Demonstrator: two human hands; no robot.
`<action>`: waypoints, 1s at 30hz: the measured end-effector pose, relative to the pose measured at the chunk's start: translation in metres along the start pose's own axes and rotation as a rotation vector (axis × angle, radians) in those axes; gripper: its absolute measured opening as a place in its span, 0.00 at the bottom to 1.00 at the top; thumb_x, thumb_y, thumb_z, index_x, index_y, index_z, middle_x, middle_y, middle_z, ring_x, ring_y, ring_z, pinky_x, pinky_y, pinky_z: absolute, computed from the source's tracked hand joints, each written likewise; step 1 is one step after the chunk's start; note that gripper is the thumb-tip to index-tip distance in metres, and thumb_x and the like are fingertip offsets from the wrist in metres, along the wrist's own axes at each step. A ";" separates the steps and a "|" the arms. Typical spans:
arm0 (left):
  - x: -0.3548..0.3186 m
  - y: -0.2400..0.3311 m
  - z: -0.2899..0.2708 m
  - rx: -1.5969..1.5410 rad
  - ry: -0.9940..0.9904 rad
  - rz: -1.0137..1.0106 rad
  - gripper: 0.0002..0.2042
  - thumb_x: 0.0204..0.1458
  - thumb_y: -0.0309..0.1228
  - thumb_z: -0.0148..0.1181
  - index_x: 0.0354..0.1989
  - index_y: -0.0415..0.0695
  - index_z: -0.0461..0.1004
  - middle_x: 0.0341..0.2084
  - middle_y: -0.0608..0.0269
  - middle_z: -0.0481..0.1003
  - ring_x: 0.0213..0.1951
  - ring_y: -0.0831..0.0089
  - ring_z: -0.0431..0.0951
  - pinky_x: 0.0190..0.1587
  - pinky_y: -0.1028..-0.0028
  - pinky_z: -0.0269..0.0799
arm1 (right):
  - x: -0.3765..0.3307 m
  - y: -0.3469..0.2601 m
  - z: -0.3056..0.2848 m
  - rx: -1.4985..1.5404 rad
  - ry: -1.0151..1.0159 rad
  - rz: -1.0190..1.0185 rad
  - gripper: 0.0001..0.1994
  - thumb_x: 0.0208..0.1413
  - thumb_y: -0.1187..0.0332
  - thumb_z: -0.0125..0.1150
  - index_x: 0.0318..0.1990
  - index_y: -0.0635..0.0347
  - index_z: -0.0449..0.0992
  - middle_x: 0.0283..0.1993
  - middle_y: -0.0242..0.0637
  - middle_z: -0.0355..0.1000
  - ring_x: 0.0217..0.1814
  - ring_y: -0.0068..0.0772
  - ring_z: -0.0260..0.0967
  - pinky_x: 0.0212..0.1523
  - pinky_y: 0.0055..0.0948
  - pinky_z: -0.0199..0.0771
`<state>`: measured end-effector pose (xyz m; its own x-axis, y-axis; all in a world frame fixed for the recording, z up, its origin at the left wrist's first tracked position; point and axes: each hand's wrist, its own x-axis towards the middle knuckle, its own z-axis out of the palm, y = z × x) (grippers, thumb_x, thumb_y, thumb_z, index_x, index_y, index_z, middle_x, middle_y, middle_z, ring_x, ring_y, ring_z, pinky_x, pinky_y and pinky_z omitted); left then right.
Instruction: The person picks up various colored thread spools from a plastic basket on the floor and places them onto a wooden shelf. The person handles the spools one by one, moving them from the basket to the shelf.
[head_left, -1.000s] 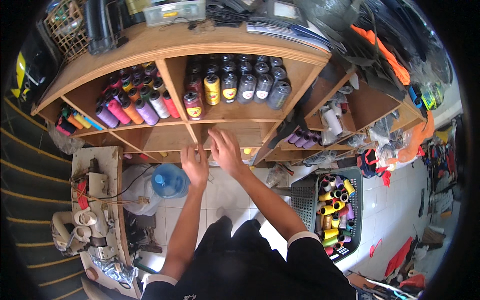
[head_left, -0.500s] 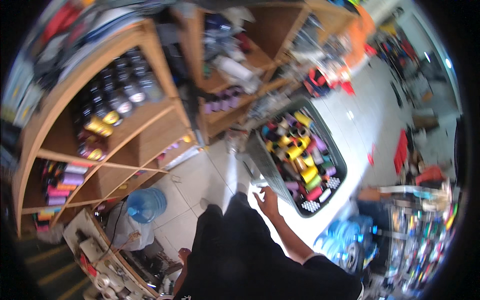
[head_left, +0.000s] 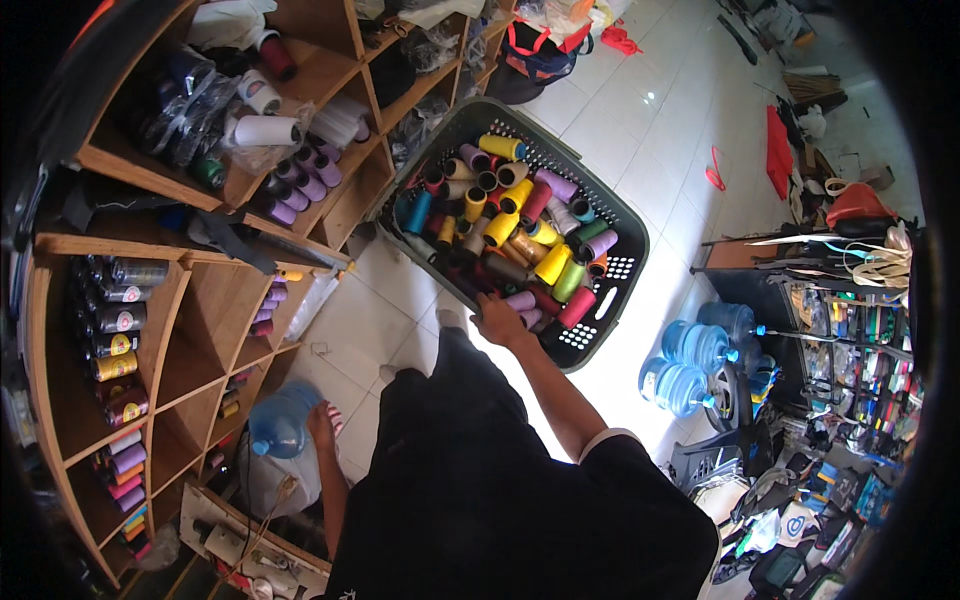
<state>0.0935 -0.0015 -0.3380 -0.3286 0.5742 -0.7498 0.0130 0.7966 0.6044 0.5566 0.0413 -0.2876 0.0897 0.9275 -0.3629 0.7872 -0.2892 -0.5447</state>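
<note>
A dark grey-green plastic basket (head_left: 625, 225) with perforated sides sits ahead of me, tilted in view. Many thread spools lie jumbled inside, among them a yellow spool (head_left: 552, 264), a red spool (head_left: 577, 307) and a teal spool (head_left: 418, 213). My right hand (head_left: 497, 320) grips the basket's near rim, its fingertips partly hidden behind the edge. Out to the left hangs my left hand (head_left: 322, 420), fingers loosely apart and holding nothing. It appears in front of a blue water jug (head_left: 280, 420); whether it touches the jug I cannot tell.
Wooden shelves (head_left: 205, 400) with spools line the left side. Several blue water jugs (head_left: 690, 365) stand right of the basket, beside a crowded rack (head_left: 850, 340). A red slipper (head_left: 714, 170) lies on the tiled floor (head_left: 640, 120). A cable (head_left: 247, 470) runs at lower left.
My right hand has gone from beside the basket to gripping its rim. The left hand has swung outward from my side. The whole view has turned, and the basket appears higher and further left.
</note>
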 end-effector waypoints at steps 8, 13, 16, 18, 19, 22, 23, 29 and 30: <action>-0.025 -0.076 0.009 0.093 -0.251 -0.350 0.12 0.52 0.39 0.55 0.38 0.43 0.70 0.27 0.62 0.73 0.27 0.73 0.76 0.25 0.73 0.69 | 0.036 0.019 -0.046 0.106 -0.466 -0.032 0.26 0.35 0.59 0.73 0.43 0.64 0.74 0.33 0.46 0.75 0.40 0.44 0.74 0.42 0.36 0.72; -0.053 -0.165 -0.029 0.499 -0.272 0.059 0.18 0.56 0.38 0.50 0.43 0.34 0.72 0.37 0.53 0.75 0.38 0.62 0.75 0.43 0.66 0.70 | 0.054 0.038 -0.053 0.269 -0.637 -0.017 0.24 0.36 0.62 0.72 0.43 0.63 0.75 0.30 0.40 0.76 0.37 0.36 0.74 0.39 0.31 0.72; -0.051 -0.216 -0.041 0.685 -0.118 -0.119 0.18 0.56 0.39 0.49 0.43 0.34 0.73 0.39 0.53 0.74 0.41 0.59 0.75 0.46 0.63 0.69 | 0.072 0.047 -0.052 0.463 -0.816 0.012 0.24 0.38 0.64 0.71 0.45 0.62 0.74 0.34 0.39 0.75 0.38 0.33 0.73 0.40 0.29 0.72; -0.047 -0.205 -0.049 0.754 -0.128 -0.117 0.18 0.57 0.39 0.49 0.44 0.35 0.72 0.40 0.53 0.74 0.42 0.59 0.74 0.46 0.62 0.69 | 0.079 0.068 -0.039 0.552 -0.817 -0.093 0.25 0.40 0.62 0.69 0.47 0.62 0.73 0.38 0.40 0.75 0.41 0.31 0.73 0.43 0.29 0.72; -0.047 -0.203 -0.052 0.696 -0.149 -0.126 0.18 0.57 0.39 0.49 0.44 0.35 0.71 0.40 0.53 0.73 0.42 0.59 0.74 0.46 0.63 0.69 | 0.083 0.073 -0.032 0.738 -0.793 0.091 0.23 0.41 0.65 0.67 0.48 0.61 0.72 0.40 0.40 0.74 0.42 0.32 0.73 0.44 0.29 0.72; -0.061 -0.190 -0.042 0.223 -0.077 -0.171 0.16 0.57 0.37 0.49 0.45 0.36 0.70 0.37 0.55 0.73 0.38 0.62 0.75 0.41 0.65 0.70 | 0.089 0.076 -0.011 0.761 -0.516 0.385 0.22 0.44 0.73 0.61 0.50 0.57 0.71 0.44 0.42 0.71 0.45 0.37 0.70 0.48 0.33 0.70; -0.070 -0.175 -0.031 0.023 -0.033 -0.184 0.16 0.57 0.36 0.49 0.45 0.36 0.69 0.36 0.55 0.74 0.36 0.64 0.75 0.39 0.67 0.70 | 0.088 0.072 0.000 0.443 -0.313 0.296 0.22 0.44 0.74 0.59 0.51 0.54 0.70 0.45 0.43 0.69 0.47 0.40 0.68 0.50 0.35 0.70; -0.093 -0.134 -0.020 0.022 -0.098 -0.312 0.08 0.56 0.32 0.49 0.34 0.38 0.68 0.25 0.63 0.69 0.28 0.74 0.71 0.28 0.74 0.66 | 0.084 0.042 0.008 -0.373 0.146 0.142 0.20 0.45 0.72 0.58 0.49 0.45 0.70 0.54 0.45 0.58 0.55 0.51 0.59 0.48 0.43 0.67; -0.091 -0.150 -0.025 0.073 -0.130 -0.173 0.08 0.56 0.31 0.49 0.31 0.39 0.68 0.23 0.64 0.68 0.27 0.76 0.70 0.27 0.74 0.65 | 0.084 0.045 0.008 -0.378 0.156 0.133 0.21 0.44 0.73 0.58 0.48 0.44 0.70 0.55 0.44 0.55 0.55 0.52 0.57 0.49 0.44 0.66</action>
<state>0.0982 -0.1776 -0.3539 -0.2077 0.4440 -0.8716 0.0369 0.8940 0.4466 0.5949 0.1043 -0.3486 0.2736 0.9212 -0.2765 0.9281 -0.3284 -0.1755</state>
